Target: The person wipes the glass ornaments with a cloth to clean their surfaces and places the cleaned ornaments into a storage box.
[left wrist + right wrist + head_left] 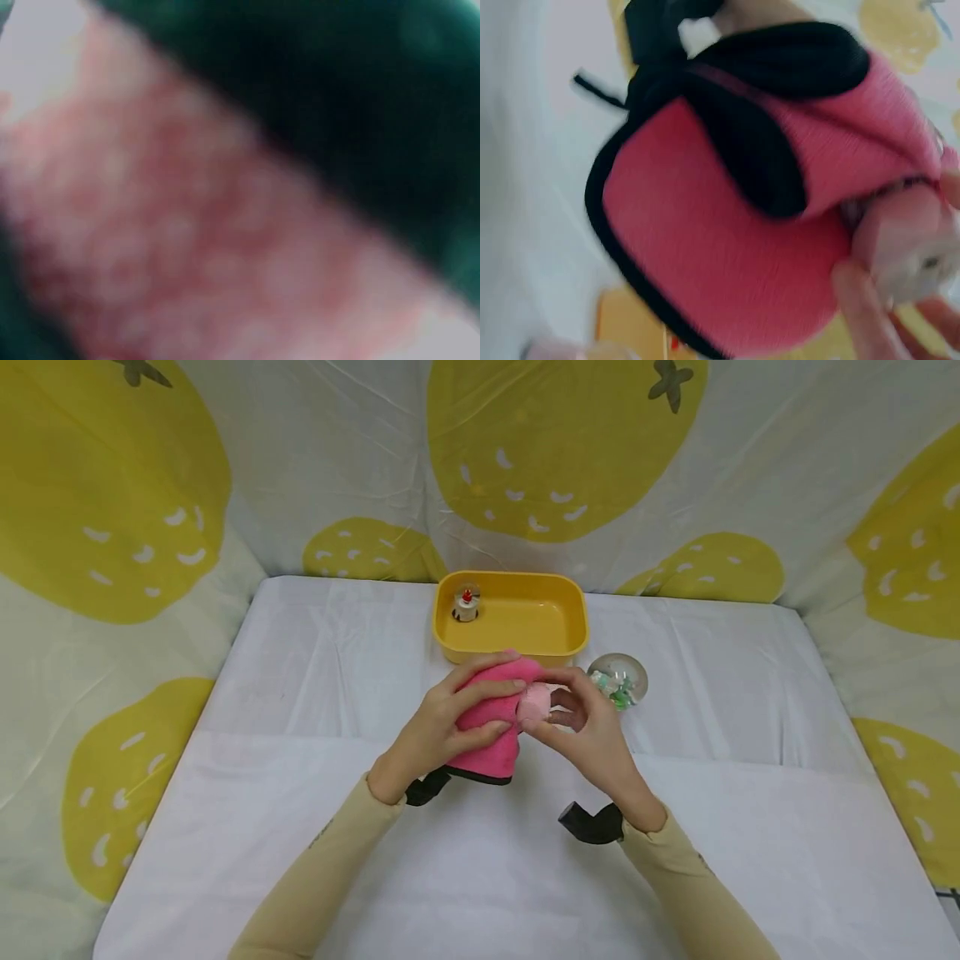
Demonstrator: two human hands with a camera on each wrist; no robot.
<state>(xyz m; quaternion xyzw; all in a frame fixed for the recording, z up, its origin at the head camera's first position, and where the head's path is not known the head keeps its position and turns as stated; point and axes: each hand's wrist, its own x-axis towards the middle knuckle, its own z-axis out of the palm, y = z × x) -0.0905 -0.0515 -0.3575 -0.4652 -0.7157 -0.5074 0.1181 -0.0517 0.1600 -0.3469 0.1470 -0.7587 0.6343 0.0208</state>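
Note:
My left hand (438,718) grips a bright pink fabric piece with black trim (487,747), fingers spread over its top and side. On its right side, my right hand (596,735) pinches a pale pink rounded object (534,703) between thumb and fingers. In the right wrist view, the pale pink object (900,221) pokes out of a gap in the pink fabric (720,255), and its outer end looks whitish. Black edging and dark oval parts show on the fabric there. Only blurred pink cloth (180,202) between dark bands fills the left wrist view.
A yellow tray (525,579) stands just beyond my hands, holding a small white candle-like figure with a red top (466,605). Right of the tray, a clear globe (632,675) with green and white shapes inside sits beside my right hand. Lemon-patterned cloth (375,443) rises behind the white-covered table (300,693).

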